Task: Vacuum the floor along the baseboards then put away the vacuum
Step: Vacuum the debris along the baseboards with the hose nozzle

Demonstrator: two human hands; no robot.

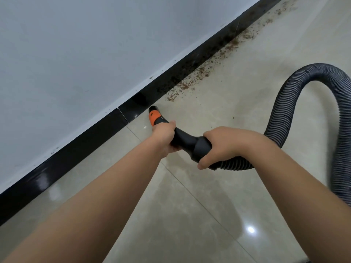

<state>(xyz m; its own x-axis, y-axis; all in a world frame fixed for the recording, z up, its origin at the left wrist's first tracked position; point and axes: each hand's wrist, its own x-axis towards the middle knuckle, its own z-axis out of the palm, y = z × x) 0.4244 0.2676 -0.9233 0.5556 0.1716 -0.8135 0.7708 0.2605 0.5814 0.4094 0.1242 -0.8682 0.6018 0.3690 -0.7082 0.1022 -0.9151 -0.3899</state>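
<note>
Head view: both hands' fingers [171, 124] wrapped tight around the vacuum nozzle [187, 139], by the baseboard [79, 149].

pale wall [76, 44], glossy, perhaps marble floor tiles [190, 215]

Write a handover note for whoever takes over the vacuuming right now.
Left hand: gripping the nozzle near its orange tip.
Right hand: gripping the black handle where the hose joins.
Nozzle tip sits at the baseboard, on the floor.
Done: floor near you looks clean.
Left: brown crumbs along the baseboard ahead; then put the vacuum away. Its body is out of view.
</note>
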